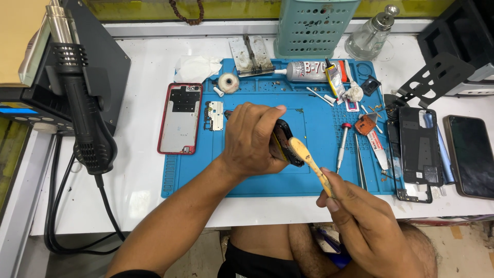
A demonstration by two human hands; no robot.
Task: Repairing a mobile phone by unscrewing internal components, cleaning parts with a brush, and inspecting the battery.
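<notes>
- Dark phone frame: held tilted on edge above the middle of the blue work mat, its long axis running from upper left to lower right, its open face turned toward the person's right.
- Left hand: fingers clenched around the frame from its left side, thumb across the top edge.
- Brush: pale handle gripped by the fingers of the right hand; its yellowish head touches the frame's lower right edge. The handle runs diagonally from that hand, low and to the right, up toward the frame.
- The left hand is the nearer to the frame; the right meets it only through the brush.
- Red-rimmed back cover: flat at the mat's left edge, beside a small pale board.
- Glue tube: white with a dark cap, lying along the mat's top edge; a smaller foil tube angles just beside it.
- Screwdriver and tweezers: parallel, right of the frame.
- White tabletop: carries the black hot-air handle at left, the teal perforated basket and glass dispenser bottle at the back, and two dark phones at right.
</notes>
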